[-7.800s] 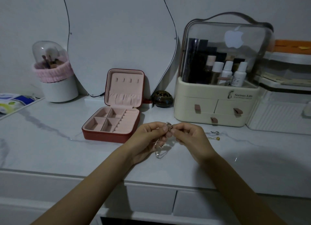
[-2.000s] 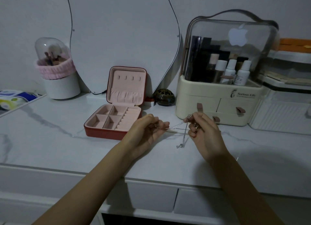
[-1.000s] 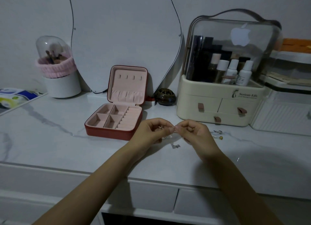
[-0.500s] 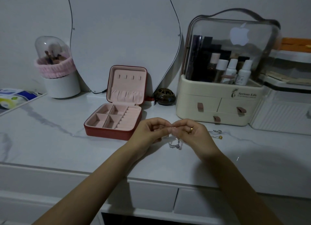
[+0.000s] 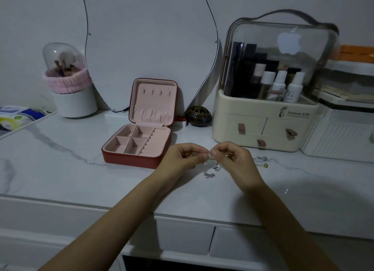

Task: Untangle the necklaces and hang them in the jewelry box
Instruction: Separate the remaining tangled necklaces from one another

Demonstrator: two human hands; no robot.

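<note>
Both hands are raised just above the table (image 5: 60,169), fingertips meeting. The left hand (image 5: 181,158) pinches one part of the tangled necklaces (image 5: 210,165); the right hand (image 5: 232,159) pinches the adjoining part. Loose silver lengths with small pendants hang below the fingers, the lowest touching or nearly touching the table surface. The jewelry box (image 5: 141,137) stands open at about 10 o'clock from the hands, lid upright, hooks in the lid bare; nothing has been hung yet.

Risks, as judged:
- Pulling the two pinch points apart while the knot is closed would tighten it or strain a fine link.
- The chains are thin and the light is dim; a slipped pinch would drop the bundle onto the table and could re-tangle it.
- A dangling pendant may snag on the other strand as it is drawn through.
- Further small jewelry (image 5: 262,161), one piece with a yellow bead, lies at 3 o'clock, just beside the right hand; a sweeping wrist could drag it into the work or off toward the edge.

Writing and marks: the cream cosmetics organizer (image 5: 263,127) at 1 o'clock reads "Serious Life" beside a small figure logo, with a smaller line beneath that is illegible. An apple-shaped logo (image 5: 289,40) shows on its clear cover. Labels on the bottles inside, and on the packet (image 5: 14,117) at 9 o'clock, cannot be read.
</note>
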